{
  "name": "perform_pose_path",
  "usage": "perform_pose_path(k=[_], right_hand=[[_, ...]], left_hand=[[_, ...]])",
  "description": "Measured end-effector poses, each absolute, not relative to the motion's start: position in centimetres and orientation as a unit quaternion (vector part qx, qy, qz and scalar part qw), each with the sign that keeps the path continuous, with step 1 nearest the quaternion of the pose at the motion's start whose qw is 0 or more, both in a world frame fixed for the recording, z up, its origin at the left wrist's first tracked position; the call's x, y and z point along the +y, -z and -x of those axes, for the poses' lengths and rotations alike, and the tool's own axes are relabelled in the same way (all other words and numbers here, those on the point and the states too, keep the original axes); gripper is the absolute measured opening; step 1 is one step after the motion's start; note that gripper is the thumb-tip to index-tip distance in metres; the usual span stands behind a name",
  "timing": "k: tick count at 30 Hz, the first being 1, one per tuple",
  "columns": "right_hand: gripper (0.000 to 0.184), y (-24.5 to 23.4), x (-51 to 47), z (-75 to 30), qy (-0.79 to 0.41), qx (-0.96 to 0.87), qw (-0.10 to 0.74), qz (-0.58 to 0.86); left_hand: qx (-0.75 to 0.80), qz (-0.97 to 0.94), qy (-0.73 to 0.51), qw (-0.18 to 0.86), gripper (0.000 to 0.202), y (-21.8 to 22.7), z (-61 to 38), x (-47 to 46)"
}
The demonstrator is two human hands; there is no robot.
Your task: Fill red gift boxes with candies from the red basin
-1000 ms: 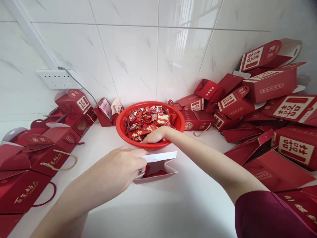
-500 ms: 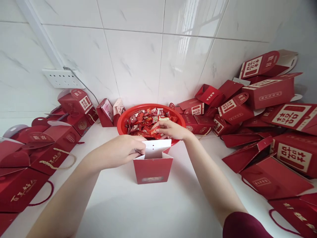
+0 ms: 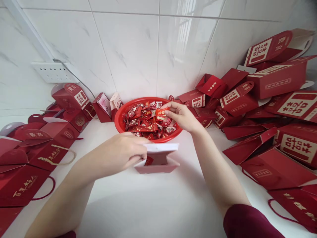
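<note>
My left hand (image 3: 126,150) is closed on the left edge of a small red paper gift box (image 3: 158,168). The box is tilted with its open top facing me, and a red piece shows inside against the pale lining. Over the right side of a red plastic basket (image 3: 119,124), my right hand (image 3: 182,115) pinches a red-wrapped candy (image 3: 163,111) between thumb and fingers. Many wrapped candies (image 3: 145,124) fill the basket, mostly in red wrappers. The fingertips of my left hand are partly hidden behind the box flap.
Red gift boxes (image 3: 37,148) line the left side, some with rope handles. More red boxes (image 3: 262,132) are heaped on the right. Two small boxes (image 3: 102,107) stand behind the basket's left. A white socket strip (image 3: 54,72) with a grey cable sits on the tiled wall.
The gift box has tipped so its opening faces me. My right hand has lifted slightly from among the candies, moving right with one pinched. The camera view has tilted down a little.
</note>
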State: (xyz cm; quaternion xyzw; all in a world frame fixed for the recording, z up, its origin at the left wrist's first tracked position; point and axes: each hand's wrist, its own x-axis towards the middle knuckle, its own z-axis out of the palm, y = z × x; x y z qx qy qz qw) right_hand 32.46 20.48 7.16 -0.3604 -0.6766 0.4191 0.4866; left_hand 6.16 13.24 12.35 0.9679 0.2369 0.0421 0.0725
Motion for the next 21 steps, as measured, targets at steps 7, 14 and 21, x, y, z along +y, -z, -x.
perform_pose_path(k=[7,14,21], right_hand=[[0.024,-9.3,18.4,-34.5,-0.286,-0.716,0.517,0.371],[0.021,-8.3,19.0,-33.4,-0.317,-0.715,0.476,0.403],[0.029,-6.4,20.9,-31.1,-0.255,-0.822,0.253,0.443]], left_hand=[[0.191,-0.98,-0.054,-0.002,0.026,-11.8,-5.6,8.8],[0.201,-0.978,-0.053,0.006,0.022,-11.6,-5.7,9.4],[0.227,-0.973,-0.048,0.01,0.021,-11.8,-5.7,9.3]])
